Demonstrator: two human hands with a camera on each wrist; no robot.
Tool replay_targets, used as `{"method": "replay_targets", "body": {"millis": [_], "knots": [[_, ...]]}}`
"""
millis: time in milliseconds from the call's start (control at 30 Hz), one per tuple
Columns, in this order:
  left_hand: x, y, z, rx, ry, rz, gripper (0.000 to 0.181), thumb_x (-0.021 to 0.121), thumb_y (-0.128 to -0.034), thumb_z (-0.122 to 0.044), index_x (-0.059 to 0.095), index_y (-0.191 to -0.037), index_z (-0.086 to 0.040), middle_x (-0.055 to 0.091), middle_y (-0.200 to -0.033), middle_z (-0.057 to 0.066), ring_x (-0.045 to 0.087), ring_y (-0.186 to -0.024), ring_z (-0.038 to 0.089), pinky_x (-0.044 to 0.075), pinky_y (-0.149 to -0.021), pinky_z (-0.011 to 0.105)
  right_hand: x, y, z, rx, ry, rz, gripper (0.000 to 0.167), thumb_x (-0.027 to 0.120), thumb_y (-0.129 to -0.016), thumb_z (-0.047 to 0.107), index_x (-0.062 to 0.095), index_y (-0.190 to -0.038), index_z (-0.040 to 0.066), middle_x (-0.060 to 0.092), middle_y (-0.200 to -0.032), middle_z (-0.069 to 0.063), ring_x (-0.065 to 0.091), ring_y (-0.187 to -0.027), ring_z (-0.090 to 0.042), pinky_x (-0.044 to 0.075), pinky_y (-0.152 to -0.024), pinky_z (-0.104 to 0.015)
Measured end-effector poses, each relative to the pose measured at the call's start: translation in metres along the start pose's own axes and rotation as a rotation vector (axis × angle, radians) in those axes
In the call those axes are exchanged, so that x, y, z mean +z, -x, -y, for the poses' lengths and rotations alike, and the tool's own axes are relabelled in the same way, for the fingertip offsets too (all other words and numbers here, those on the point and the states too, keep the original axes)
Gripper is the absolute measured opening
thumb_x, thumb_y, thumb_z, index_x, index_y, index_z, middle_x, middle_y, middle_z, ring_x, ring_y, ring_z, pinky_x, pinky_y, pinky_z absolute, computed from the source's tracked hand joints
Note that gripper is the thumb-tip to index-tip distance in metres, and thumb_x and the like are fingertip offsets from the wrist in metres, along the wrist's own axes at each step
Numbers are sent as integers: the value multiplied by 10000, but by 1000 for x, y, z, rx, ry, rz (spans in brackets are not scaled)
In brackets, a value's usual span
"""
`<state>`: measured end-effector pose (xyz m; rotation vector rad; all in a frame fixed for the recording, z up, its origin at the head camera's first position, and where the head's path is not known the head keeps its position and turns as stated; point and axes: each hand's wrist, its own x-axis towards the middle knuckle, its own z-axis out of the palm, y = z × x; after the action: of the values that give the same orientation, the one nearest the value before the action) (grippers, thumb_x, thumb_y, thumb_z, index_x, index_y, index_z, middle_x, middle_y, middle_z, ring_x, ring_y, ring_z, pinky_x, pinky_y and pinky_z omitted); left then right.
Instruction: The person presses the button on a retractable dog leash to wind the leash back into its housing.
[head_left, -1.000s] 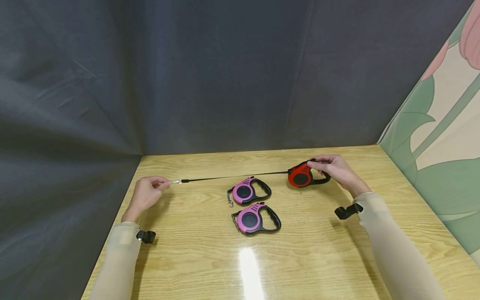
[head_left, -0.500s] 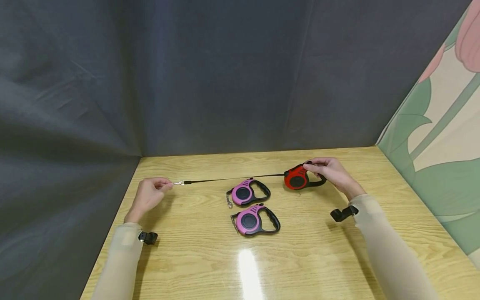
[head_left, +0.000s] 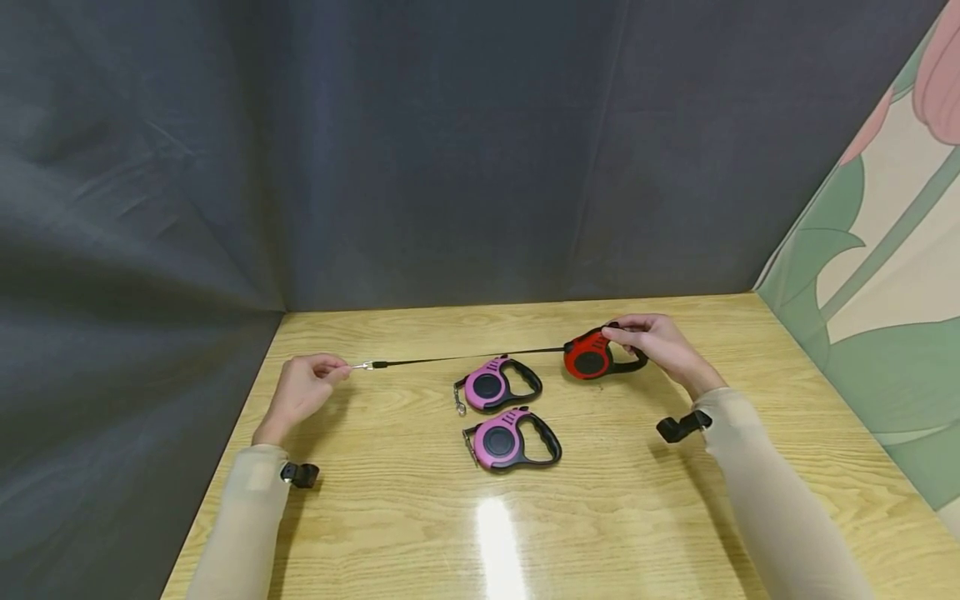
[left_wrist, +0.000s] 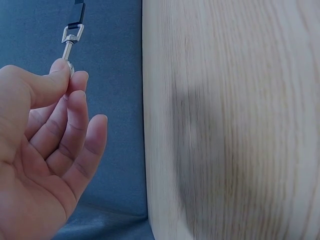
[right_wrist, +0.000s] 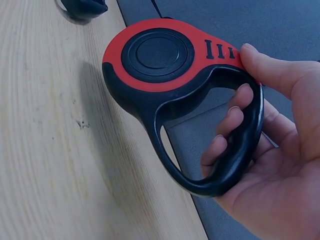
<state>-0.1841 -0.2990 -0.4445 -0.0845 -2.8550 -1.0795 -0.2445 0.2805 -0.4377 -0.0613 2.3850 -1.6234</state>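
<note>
My right hand grips the black handle of a red retractable dog leash, fingers curled through the loop and thumb along the red casing. From that casing a thin black strap stretches left across the back of the table. At its far end is a metal snap hook, which my left hand pinches between thumb and index finger. Two pink retractable leashes lie between the hands: an upper one just below the strap, and a lower one closer to me.
The wooden table ends at a dark cloth backdrop behind and at the left. On the right side hangs a flower-patterned curtain. Each wrist wears a small black camera mount, such as the right one.
My right hand has moved slightly left with the red leash, and my left hand slightly right with the hook. The span of strap between them is shorter. The pink leashes stay put.
</note>
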Motion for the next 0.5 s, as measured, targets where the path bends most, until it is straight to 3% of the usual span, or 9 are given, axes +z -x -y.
{"method": "replay_targets", "body": {"millis": [500], "knots": [[7, -3, -4, -6, 15, 23, 149, 715, -1034, -148, 810, -1074, -40, 794, -971, 181, 647, -760, 202, 486, -621, 274, 4, -3, 2, -12, 1, 19, 424, 762, -1006, 368, 699, -1207, 0, 656, -783, 99, 568, -748, -169, 426, -789, -318]]}}
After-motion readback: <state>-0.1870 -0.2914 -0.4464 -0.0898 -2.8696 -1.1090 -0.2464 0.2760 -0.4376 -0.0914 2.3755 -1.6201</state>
